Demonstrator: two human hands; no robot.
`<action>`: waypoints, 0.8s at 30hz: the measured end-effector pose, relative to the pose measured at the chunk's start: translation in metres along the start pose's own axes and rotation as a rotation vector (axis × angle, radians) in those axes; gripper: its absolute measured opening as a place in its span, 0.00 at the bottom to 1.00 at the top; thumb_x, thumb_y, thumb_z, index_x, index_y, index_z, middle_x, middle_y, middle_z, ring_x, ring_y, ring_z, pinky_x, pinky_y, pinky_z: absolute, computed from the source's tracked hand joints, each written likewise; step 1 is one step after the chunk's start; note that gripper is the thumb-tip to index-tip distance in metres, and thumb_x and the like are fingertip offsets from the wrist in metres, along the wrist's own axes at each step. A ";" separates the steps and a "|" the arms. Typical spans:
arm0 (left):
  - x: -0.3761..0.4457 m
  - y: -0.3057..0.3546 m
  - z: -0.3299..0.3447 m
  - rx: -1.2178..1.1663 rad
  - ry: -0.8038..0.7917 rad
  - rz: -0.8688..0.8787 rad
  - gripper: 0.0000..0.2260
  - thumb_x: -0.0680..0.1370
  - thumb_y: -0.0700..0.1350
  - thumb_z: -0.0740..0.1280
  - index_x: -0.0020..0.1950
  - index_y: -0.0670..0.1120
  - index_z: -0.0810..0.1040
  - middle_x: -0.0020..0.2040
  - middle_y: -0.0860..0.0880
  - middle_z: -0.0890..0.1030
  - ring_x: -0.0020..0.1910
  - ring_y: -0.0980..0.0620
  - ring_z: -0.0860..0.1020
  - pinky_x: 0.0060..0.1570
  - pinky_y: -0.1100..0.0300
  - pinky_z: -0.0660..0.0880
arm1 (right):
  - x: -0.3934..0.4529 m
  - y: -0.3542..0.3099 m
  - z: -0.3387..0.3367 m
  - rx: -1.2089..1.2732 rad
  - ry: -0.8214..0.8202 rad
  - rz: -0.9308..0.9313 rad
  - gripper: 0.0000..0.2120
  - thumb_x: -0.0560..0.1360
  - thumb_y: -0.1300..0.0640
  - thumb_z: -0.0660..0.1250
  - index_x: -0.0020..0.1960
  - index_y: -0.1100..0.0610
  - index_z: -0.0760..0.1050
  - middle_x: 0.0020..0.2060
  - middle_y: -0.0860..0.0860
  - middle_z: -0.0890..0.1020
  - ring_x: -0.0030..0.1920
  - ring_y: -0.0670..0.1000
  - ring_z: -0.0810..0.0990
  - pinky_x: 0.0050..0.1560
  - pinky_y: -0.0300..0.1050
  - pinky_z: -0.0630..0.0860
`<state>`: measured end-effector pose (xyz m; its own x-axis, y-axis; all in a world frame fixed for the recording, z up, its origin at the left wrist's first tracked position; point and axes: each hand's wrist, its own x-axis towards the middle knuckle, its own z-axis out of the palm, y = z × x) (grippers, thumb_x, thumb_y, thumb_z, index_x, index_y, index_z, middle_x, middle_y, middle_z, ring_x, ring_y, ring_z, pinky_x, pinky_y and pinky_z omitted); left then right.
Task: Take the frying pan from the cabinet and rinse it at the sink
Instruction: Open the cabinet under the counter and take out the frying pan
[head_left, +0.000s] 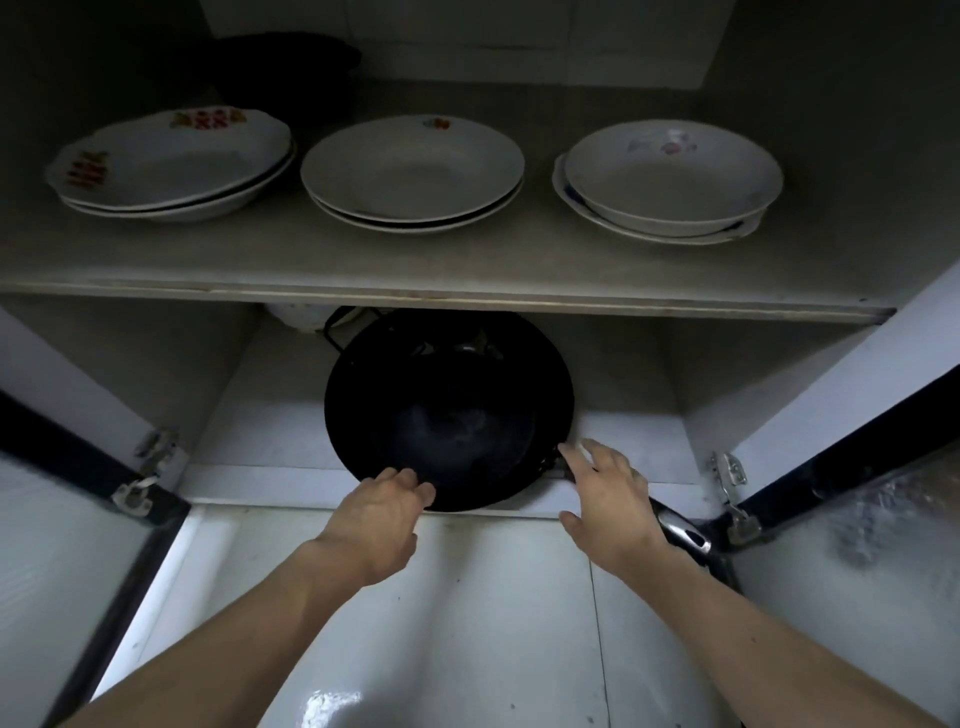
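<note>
White floor tiles (467, 623) are shining nearest the camera, running up to the sill of an open low cabinet (779, 374) whose two doors are standing swung out, one at each side. Two bare forearms are reaching in over the tiles. On the cabinet's bottom shelf (260, 436), at its front edge, one black frying pan (447, 410) is sitting with its rim overhanging the sill; its long handle (680, 530) is pointing out toward the right door. The left hand (382, 506) is touching the pan's near rim with loosely bent fingers (415, 483), not closed around it. The right hand (610, 493) is hovering just over the spot where the handle meets the pan, fingers spread and released, grasping nothing. Behind the pan, something white and a dark wire loop are showing, too shadowed to tell. On the upper shelf (467, 270), three stacks of white plates are resting in a row: left (171, 166), middle (413, 171), right (670, 179). Beyond them one dark object (285, 57) is sitting in the far left corner.
</note>
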<state>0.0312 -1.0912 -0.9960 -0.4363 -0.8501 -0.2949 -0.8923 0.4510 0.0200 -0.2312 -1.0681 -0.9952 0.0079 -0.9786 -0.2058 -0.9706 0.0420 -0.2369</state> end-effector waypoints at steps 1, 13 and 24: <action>-0.002 -0.002 0.000 -0.010 0.002 0.001 0.17 0.78 0.46 0.65 0.67 0.51 0.69 0.60 0.50 0.72 0.59 0.50 0.70 0.56 0.59 0.69 | -0.001 0.002 0.002 -0.007 -0.007 -0.008 0.33 0.73 0.56 0.68 0.74 0.48 0.57 0.72 0.52 0.63 0.69 0.55 0.65 0.66 0.50 0.66; -0.011 -0.019 0.013 -0.023 0.114 0.030 0.12 0.78 0.52 0.67 0.60 0.53 0.73 0.56 0.54 0.74 0.56 0.52 0.72 0.54 0.60 0.70 | -0.009 0.027 0.015 -0.063 -0.005 -0.090 0.37 0.62 0.77 0.57 0.66 0.49 0.66 0.59 0.46 0.69 0.57 0.51 0.69 0.41 0.44 0.74; -0.016 -0.034 0.026 0.184 0.289 0.134 0.23 0.57 0.35 0.80 0.44 0.48 0.73 0.39 0.52 0.71 0.37 0.51 0.69 0.33 0.59 0.66 | -0.009 0.028 0.008 -0.067 0.041 -0.115 0.29 0.69 0.71 0.60 0.64 0.48 0.68 0.57 0.47 0.70 0.54 0.51 0.70 0.41 0.47 0.78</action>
<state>0.0714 -1.0861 -1.0166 -0.5857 -0.8103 -0.0182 -0.8010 0.5821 -0.1397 -0.2570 -1.0566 -1.0073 0.1112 -0.9836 -0.1420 -0.9778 -0.0828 -0.1922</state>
